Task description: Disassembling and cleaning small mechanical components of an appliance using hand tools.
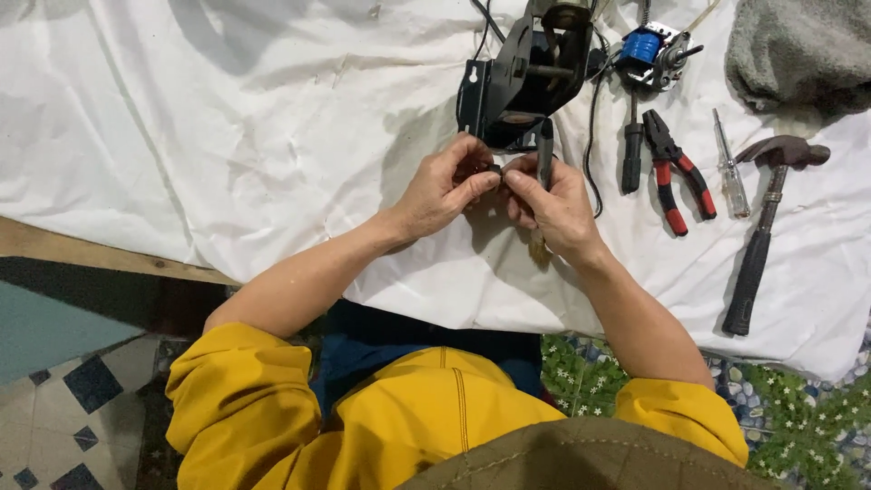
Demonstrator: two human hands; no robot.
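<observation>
White cloth (227,136) spread over a wooden worktop, tiled floor below. Near the far edge, a black metal frame (517,77), partly taken apart, cables trailing. Beside it, a small motor with a blue coil (655,50). Towards the right edge, a screwdriver (631,145), red-handled pliers (679,172), a tester screwdriver (730,168), a hammer (762,227), a grey rag (803,50) at the far corner. Left hand (445,191) and right hand (549,204) both pinched shut on a small dark part (494,170), just in front of the frame. Seemingly mid-job: frame open, tools untouched, small part not yet fitted.
</observation>
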